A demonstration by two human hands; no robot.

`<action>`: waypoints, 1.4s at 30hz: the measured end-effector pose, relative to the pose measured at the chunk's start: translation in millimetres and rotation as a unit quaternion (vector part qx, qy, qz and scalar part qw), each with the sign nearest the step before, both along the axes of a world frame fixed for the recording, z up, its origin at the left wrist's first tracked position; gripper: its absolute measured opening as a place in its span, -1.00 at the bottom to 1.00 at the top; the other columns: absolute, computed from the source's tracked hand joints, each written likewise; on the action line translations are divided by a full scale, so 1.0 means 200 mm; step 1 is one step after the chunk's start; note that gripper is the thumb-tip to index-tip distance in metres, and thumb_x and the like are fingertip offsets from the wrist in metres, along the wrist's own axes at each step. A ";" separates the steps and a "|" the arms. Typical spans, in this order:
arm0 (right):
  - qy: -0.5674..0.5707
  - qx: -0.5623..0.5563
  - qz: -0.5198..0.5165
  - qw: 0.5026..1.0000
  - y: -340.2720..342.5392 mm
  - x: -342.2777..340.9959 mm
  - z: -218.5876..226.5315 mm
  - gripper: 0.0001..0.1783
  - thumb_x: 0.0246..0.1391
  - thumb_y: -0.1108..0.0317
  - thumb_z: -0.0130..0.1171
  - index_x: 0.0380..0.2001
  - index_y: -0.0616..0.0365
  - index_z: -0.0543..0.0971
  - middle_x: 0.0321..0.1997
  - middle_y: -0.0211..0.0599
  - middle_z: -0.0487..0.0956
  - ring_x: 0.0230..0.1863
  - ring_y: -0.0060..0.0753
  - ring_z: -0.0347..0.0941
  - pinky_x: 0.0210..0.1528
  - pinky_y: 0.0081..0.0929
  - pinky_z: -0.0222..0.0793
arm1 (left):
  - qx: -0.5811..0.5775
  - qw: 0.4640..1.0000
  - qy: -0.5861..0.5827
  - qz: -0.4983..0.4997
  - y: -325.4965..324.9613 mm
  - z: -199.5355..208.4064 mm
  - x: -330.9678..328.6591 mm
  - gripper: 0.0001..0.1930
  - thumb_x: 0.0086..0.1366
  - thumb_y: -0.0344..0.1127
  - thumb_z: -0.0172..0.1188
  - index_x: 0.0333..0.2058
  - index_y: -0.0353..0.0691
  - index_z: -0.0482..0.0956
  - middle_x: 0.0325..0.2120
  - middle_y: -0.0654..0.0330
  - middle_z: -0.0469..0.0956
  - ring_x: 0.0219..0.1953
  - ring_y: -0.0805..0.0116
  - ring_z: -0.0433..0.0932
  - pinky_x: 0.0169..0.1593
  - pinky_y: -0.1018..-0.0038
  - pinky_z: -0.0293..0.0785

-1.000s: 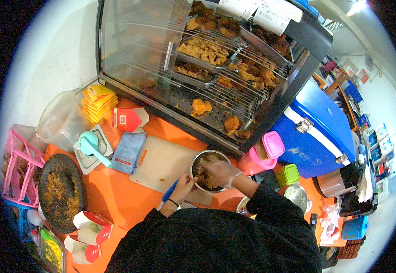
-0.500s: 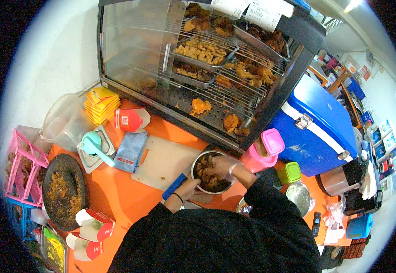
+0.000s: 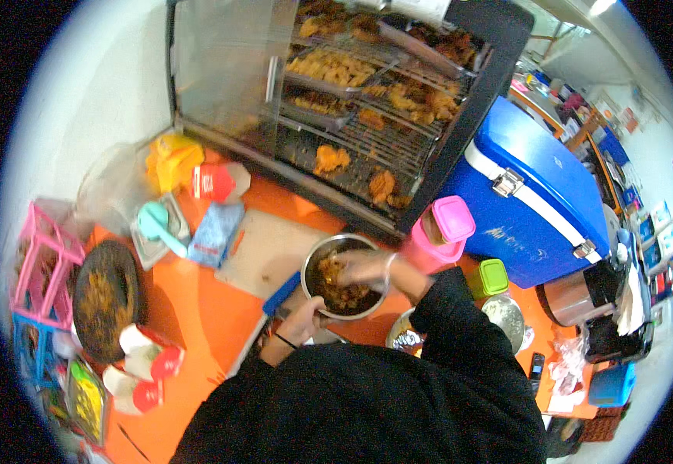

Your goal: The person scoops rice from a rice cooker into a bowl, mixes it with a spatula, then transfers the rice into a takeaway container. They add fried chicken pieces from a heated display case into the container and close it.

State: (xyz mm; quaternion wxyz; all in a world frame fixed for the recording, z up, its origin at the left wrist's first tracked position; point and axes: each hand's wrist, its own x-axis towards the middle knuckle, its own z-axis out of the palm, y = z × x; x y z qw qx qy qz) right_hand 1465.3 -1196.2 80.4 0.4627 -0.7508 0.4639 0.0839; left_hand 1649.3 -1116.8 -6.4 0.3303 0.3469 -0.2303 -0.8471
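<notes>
One hand on the bowl, one hand right in it.
So the silver-rimmed bowl [image 3: 361,315] is at the right end of the pale cutting board [image 3: 255,251] on the orange table [image 3: 205,317], can't tell if it overlaps the board or sits on it. Left hand [image 3: 300,322] is closed on the near-left rim, fingers pinched together, with a blue handle [image 3: 281,292] just beside it. Right hand [image 3: 369,268], gloved, is down in the dark brown food [image 3: 338,295], too blurry to tell how open it is or if it's grabbing any.
</notes>
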 end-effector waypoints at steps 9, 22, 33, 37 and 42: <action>-0.123 -0.395 0.235 0.880 0.17 0.24 0.24 -0.51 -0.02 0.21 0.13 -0.01 0.20 0.43 -0.05 0.17 0.45 0.02 0.09 0.43 -0.04 -0.18 0.46 | -0.027 0.988 0.060 0.142 0.30 0.15 0.14 -0.54 0.16 -0.47 -0.12 0.08 -0.37 0.26 -0.06 -0.03 0.49 -0.11 0.09 0.58 0.03 0.18 0.53; -0.009 -0.183 0.309 0.933 0.21 1.12 0.28 -0.57 -0.07 0.36 0.08 -0.04 0.08 0.52 0.00 -0.09 0.53 0.06 -0.07 0.43 0.15 -0.25 0.29 | -0.040 0.957 0.028 0.286 0.73 0.28 0.72 -0.59 0.22 -0.39 -0.10 0.05 -0.37 0.32 -0.06 0.01 0.50 -0.04 0.14 0.53 0.10 0.21 0.45; -0.200 -0.478 0.536 0.666 0.82 2.10 0.50 -0.46 -0.08 0.38 0.09 0.07 0.09 0.39 0.11 0.01 0.35 0.08 0.26 0.33 -0.02 -0.06 0.47 | -0.086 0.908 0.004 0.411 1.34 0.63 1.62 -0.50 0.25 -0.42 -0.12 0.17 -0.40 0.16 0.05 -0.09 0.39 0.06 0.07 0.46 0.12 0.14 0.46; -0.239 -0.513 0.511 0.647 0.90 2.43 0.40 -0.50 -0.13 0.36 0.15 -0.01 -0.01 0.48 -0.02 -0.11 0.44 0.07 0.15 0.33 -0.19 -0.15 0.57 | -0.105 0.882 -0.071 0.453 1.43 0.72 1.89 -0.47 0.22 -0.48 -0.14 0.18 -0.45 0.09 0.03 -0.09 0.40 0.00 0.08 0.51 0.04 0.17 0.54; -0.243 -0.456 0.502 0.694 0.89 2.83 0.46 -0.35 -0.27 0.36 0.24 0.06 0.00 0.47 0.01 -0.09 0.44 0.11 0.02 0.31 0.16 -0.15 0.30 | -0.154 0.814 -0.219 0.516 1.42 0.76 2.16 -0.44 0.21 -0.47 -0.10 0.21 -0.26 0.06 0.04 -0.01 0.37 -0.04 0.16 0.53 -0.06 0.23 0.61</action>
